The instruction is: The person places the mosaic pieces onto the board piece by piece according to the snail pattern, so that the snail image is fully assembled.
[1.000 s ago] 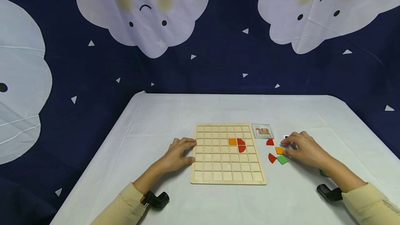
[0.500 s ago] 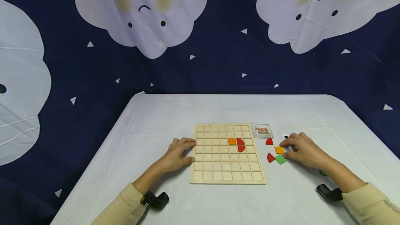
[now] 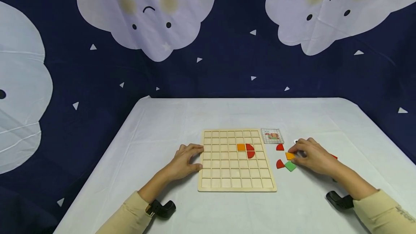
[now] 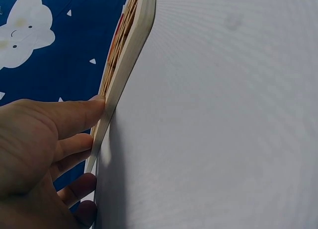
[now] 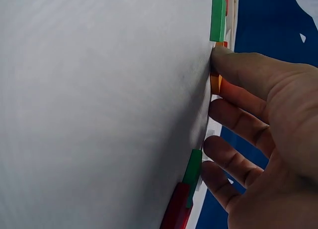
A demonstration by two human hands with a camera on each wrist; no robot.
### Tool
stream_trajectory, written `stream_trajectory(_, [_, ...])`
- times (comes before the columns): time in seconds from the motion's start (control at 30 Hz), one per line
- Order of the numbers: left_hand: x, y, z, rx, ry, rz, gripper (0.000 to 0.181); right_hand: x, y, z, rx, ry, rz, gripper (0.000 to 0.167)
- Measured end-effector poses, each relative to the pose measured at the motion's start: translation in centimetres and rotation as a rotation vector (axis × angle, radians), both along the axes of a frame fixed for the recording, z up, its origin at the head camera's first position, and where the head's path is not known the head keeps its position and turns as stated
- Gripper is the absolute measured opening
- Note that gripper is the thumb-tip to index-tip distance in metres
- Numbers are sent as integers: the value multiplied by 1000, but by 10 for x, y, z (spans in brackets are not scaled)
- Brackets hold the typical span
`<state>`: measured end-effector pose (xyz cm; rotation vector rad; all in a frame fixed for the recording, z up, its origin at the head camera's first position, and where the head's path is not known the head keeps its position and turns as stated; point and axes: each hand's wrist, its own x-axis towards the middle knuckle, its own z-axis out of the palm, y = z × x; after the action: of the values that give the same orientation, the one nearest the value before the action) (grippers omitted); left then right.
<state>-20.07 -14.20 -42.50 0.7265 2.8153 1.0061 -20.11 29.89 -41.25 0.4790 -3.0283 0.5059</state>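
Note:
My left hand (image 3: 184,161) rests at the left edge of a wooden grid board (image 3: 227,172), its thumb and fingertips touching the rim. An orange square tile (image 3: 241,147) and two red quarter-circle tiles (image 3: 250,154) lie in the board's cells. To the right of the board, my right hand (image 3: 310,156) pinches another orange tile (image 3: 289,156) between thumb and index finger. In the right wrist view the thumb partly covers this orange tile (image 5: 215,84). Beside it lie a green tile (image 3: 290,166) and loose red quarter-circle tiles (image 3: 280,147).
A small pattern card (image 3: 272,136) lies at the board's upper right corner. A black-and-white round piece (image 3: 295,141) is partly hidden behind the right hand. Red (image 3: 334,156) and green pieces show by the right forearm. White cloth (image 3: 169,118) covers the table.
My right hand has shifted slightly left. The green tile and the lower red tile have slid a little left, and a red piece has come into view behind the wrist. My left hand stays put.

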Motion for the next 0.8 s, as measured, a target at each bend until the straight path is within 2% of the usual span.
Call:
stream_trajectory(0.13, [0,0,0,-8,-4,7,56,-2,1,3,-29,0,-1,22])
stream_trajectory(0.4, [-1,0,0,0,1,-4,56,-2,-5,10,-152,13,-10,26])
stream_trajectory(0.53, [-1,-1,-1,0,1,-7,56,-3,-18,13,-170,26,9,25])
stream_trajectory(0.8, [-1,0,-1,1,-4,-4,56,-8,-56,21,-178,-4,36,24])
